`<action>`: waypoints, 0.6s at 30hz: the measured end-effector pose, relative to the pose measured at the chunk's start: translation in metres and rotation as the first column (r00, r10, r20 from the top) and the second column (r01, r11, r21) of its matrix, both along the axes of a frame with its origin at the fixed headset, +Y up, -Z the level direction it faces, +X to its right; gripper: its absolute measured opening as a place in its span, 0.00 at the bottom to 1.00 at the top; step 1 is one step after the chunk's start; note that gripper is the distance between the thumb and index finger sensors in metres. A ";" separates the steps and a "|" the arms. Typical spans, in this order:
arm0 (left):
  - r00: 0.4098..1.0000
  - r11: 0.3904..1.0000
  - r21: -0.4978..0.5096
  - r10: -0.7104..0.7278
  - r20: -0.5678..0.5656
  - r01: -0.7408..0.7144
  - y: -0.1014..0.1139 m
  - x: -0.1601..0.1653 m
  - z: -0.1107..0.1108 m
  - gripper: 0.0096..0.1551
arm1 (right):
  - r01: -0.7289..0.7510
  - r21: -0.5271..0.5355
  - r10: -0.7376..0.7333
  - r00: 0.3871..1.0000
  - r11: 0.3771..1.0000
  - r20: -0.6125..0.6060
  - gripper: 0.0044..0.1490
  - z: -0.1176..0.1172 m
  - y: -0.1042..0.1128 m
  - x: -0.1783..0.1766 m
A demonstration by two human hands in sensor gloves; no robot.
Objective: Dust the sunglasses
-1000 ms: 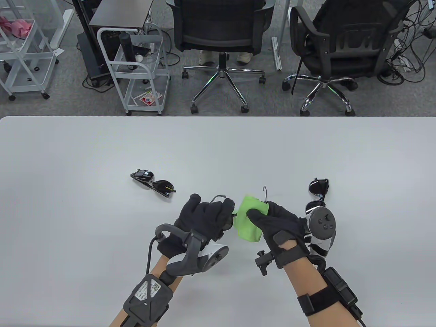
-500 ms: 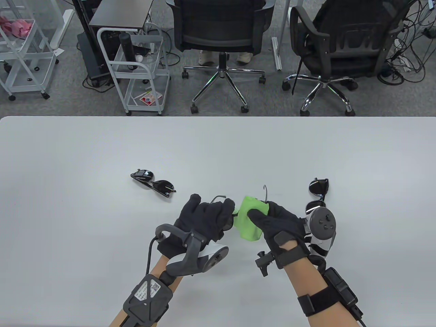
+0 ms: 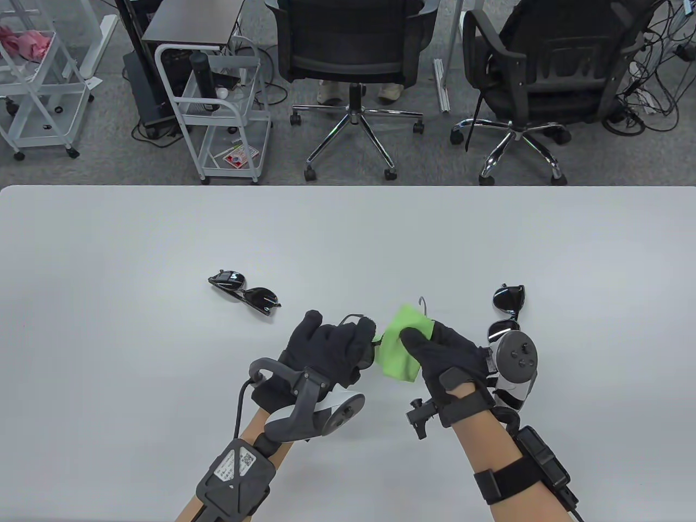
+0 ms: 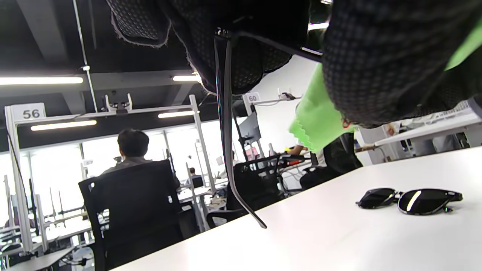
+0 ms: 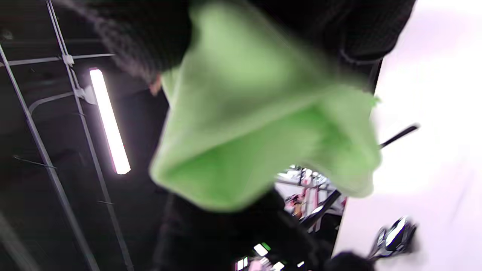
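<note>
Cloth shifted up and away across the lens; right thumb moved with it.

My right hand [image 3: 446,353] pinches the green cloth [image 3: 401,342] against the sunglasses [image 4: 226,124] that my left hand [image 3: 326,348] grips by the frame, held above the tabletop [image 3: 348,239]. Two other pairs lie on the tabletop, one left [image 3: 244,293] and one right [image 3: 507,310]. Risk, as I judge it: excess thumb pressure could twist the frame out of my left hand or bend the free temple.

A white table [image 3: 136,353] carries two pairs of sunglasses. One pair [image 3: 244,293] lies folded at nine o'clock of centre, the other [image 3: 507,310] at three o'clock.
</note>
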State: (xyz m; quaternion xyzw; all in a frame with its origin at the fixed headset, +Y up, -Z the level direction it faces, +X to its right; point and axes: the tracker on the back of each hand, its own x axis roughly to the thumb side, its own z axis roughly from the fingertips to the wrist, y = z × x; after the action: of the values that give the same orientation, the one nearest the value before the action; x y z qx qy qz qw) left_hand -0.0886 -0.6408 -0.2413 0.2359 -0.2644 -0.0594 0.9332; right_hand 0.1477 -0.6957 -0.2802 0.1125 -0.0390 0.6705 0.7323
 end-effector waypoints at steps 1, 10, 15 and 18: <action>1.000 1.000 -0.014 0.021 -0.005 -0.021 0.000 -0.002 -0.001 0.60 | 0.022 -0.001 -0.022 0.999 1.000 -0.048 0.30 -0.001 -0.001 -0.001; 0.948 0.935 -0.160 0.308 -0.077 -0.316 0.006 -0.029 -0.016 0.60 | -0.141 0.144 0.185 0.916 0.979 -0.357 0.41 0.001 0.006 -0.036; 0.975 0.970 -0.091 0.222 -0.029 -0.223 0.006 -0.017 -0.007 0.60 | -0.270 0.164 0.308 0.908 0.949 -0.284 0.41 0.004 0.008 -0.045; 0.979 0.978 -0.057 0.203 -0.008 -0.203 0.008 -0.007 0.000 0.60 | -0.244 0.093 0.260 0.933 0.965 -0.248 0.39 0.004 0.004 -0.045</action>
State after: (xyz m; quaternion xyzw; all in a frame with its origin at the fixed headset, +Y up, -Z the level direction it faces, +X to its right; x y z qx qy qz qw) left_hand -0.0952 -0.6327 -0.2418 0.2345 -0.2398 0.0435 0.9411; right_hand 0.1024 -0.6912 -0.2759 0.2253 0.0512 0.7369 0.6353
